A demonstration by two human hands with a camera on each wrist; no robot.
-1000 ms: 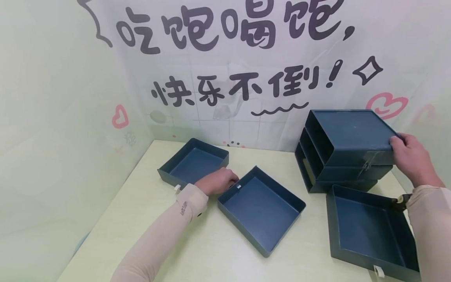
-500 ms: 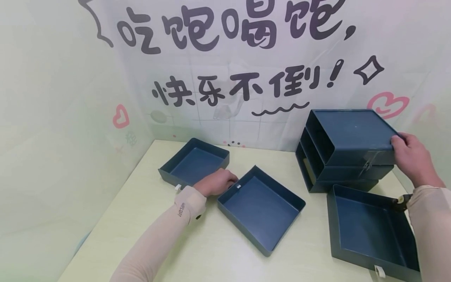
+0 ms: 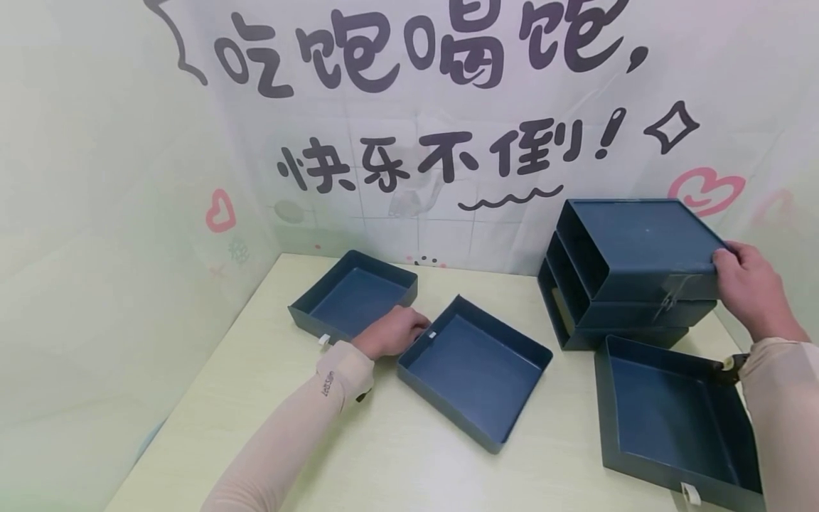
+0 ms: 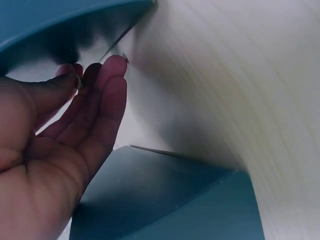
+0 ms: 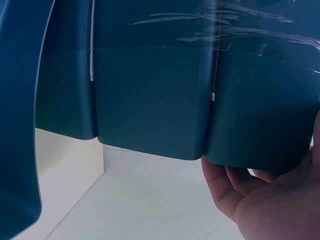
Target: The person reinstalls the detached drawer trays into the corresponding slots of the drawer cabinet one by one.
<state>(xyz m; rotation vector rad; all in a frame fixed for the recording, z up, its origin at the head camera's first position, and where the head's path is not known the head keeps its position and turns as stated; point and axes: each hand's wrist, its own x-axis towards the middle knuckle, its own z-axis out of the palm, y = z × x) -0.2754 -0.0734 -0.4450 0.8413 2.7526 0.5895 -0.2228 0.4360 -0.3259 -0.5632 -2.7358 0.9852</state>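
In the head view, the left hand (image 3: pixel 392 332) sits at centre frame, gripping the near-left wall of the middle tray (image 3: pixel 475 371), an open dark-blue tray lying on the pale surface (image 3: pixel 397 455). Its fingertips are hidden behind the tray wall. Just behind the hand lies a second open tray (image 3: pixel 354 294), left of centre. At the right of the frame the right hand (image 3: pixel 750 291) clasps the rear corner of the drawer cabinet (image 3: pixel 630 267), a dark-blue stack of three empty slots with its openings facing left. A third tray (image 3: pixel 675 419) lies at lower right, below the cabinet, partly covered by the right sleeve and cut off by the frame edge.

The left wrist view is blurred and dim. The left hand (image 4: pixel 55 150) fills the left side, fingers (image 4: pixel 107 100) loosely bent, thumb and fingertips meeting at a small pull tab at upper left under a tray wall; the grip itself is hard to make out. Another blue tray edge crosses the bottom.

In the right wrist view the cabinet's wall (image 5: pixel 165 100) fills most of the frame. The right hand (image 5: pixel 270 200) shows only at lower right, fingers (image 5: pixel 222 187) curled under the cabinet's corner, the rest cut off.
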